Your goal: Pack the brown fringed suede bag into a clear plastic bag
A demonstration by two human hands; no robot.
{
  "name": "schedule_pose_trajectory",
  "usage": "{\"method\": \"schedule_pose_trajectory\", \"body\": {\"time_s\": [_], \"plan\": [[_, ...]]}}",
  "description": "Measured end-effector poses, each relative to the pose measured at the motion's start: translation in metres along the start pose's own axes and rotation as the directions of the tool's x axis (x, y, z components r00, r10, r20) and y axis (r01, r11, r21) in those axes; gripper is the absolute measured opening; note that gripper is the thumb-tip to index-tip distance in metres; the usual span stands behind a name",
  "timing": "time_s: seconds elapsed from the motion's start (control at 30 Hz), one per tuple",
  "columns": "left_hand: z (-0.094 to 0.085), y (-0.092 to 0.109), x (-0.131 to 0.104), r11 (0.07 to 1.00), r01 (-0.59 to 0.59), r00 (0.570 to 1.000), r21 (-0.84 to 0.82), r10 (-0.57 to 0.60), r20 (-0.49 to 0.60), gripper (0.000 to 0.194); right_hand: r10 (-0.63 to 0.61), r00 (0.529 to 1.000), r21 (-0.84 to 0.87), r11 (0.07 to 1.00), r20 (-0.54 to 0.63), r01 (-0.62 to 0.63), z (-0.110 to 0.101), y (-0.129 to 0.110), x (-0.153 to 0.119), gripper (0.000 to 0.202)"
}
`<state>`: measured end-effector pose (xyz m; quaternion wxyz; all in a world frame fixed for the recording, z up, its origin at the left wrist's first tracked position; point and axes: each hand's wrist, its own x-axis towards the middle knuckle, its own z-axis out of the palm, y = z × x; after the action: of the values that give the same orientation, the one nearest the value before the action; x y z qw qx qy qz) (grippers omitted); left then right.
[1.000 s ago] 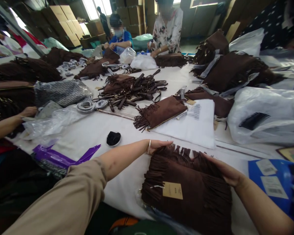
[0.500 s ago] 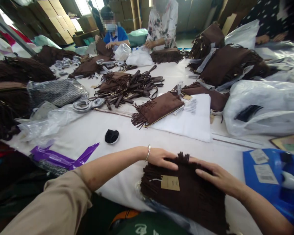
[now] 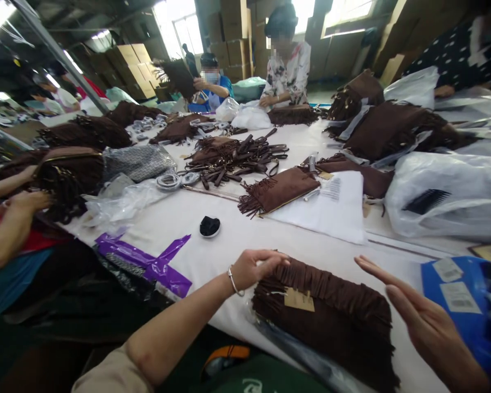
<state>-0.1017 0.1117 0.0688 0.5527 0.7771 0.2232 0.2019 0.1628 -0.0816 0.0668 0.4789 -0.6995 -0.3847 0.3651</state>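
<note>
A dark brown fringed suede bag (image 3: pixel 339 333) lies in front of me on the table, its fringe (image 3: pixel 335 281) folded over the far part. A tan paper tag (image 3: pixel 299 299) rests on it near the left end. My left hand (image 3: pixel 256 270), with a silver bangle at the wrist, is at the bag's far left corner, fingers stretched along the fringe. Held apart from the bag, my right hand (image 3: pixel 425 322) is raised beyond its right end with fingers straight and thumb apart. Clear plastic (image 3: pixel 298 349) shows under the bag's near edge.
A blue container (image 3: pixel 454 289) with white labels stands at the right. Ahead are a small dish (image 3: pixel 210 226) with black material, another fringed bag (image 3: pixel 286 188) on white sheets, and a heap of straps (image 3: pixel 241 158). Purple tape (image 3: pixel 147 262) lies left. A co-worker's hands (image 3: pixel 28 202) handle bags there.
My right hand has lifted off the bag and moved right. My left hand has shifted to the far left corner. The fringe now lies folded over the bag. The view has turned left.
</note>
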Motion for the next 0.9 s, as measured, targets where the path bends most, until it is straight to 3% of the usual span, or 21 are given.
{"method": "schedule_pose_trajectory", "body": {"time_s": [0.07,0.13,0.2,0.27,0.4,0.5,0.6,0.7,0.77,0.83,0.9], "plan": [[-0.031,-0.015,0.003,0.973,0.103,0.946,0.208,-0.031,-0.324,0.035,-0.098,0.986,-0.224,0.966,0.133,0.126,0.018,0.000,0.022,0.051],[-0.067,-0.032,0.001,0.866,0.256,0.865,0.429,-0.007,-0.502,0.032,-0.178,0.933,-0.346,0.894,0.313,0.286,0.043,0.014,0.034,0.052],[-0.101,-0.048,-0.007,0.739,0.390,0.821,0.549,-0.010,-0.570,0.029,-0.215,0.870,-0.420,0.807,0.444,0.414,0.065,0.039,0.038,0.053],[-0.127,-0.061,-0.015,0.643,0.469,0.808,0.605,-0.037,-0.588,0.024,-0.257,0.826,-0.479,0.713,0.501,0.512,0.077,0.065,0.039,0.055],[-0.148,-0.081,-0.016,0.453,0.581,0.800,0.677,-0.161,-0.578,0.013,-0.363,0.756,-0.567,0.504,0.544,0.651,0.077,0.087,0.042,0.056],[-0.151,-0.087,-0.004,0.373,0.601,0.798,0.707,-0.237,-0.554,0.010,-0.471,0.691,-0.654,0.273,0.548,0.705,0.073,0.076,0.041,0.054],[-0.153,-0.078,0.010,0.344,0.595,0.804,0.727,-0.256,-0.537,0.008,-0.567,0.605,-0.704,0.062,0.558,0.707,0.075,0.062,0.042,0.050],[-0.142,-0.058,0.031,0.388,0.517,0.855,0.763,-0.205,-0.475,0.011,-0.635,0.521,-0.717,-0.074,0.570,0.693,0.078,0.054,0.046,0.049],[-0.118,-0.046,0.054,0.465,0.385,0.921,0.797,-0.139,-0.363,0.020,-0.658,0.483,-0.717,-0.127,0.578,0.685,0.078,0.051,0.050,0.047],[-0.081,-0.042,0.088,0.549,0.221,0.974,0.806,-0.086,-0.208,0.023,-0.668,0.457,-0.716,-0.167,0.587,0.677,0.077,0.050,0.054,0.045],[-0.042,-0.048,0.128,0.611,0.110,0.994,0.784,-0.066,-0.089,0.024,-0.682,0.420,-0.709,-0.208,0.599,0.674,0.075,0.051,0.057,0.045]]}}
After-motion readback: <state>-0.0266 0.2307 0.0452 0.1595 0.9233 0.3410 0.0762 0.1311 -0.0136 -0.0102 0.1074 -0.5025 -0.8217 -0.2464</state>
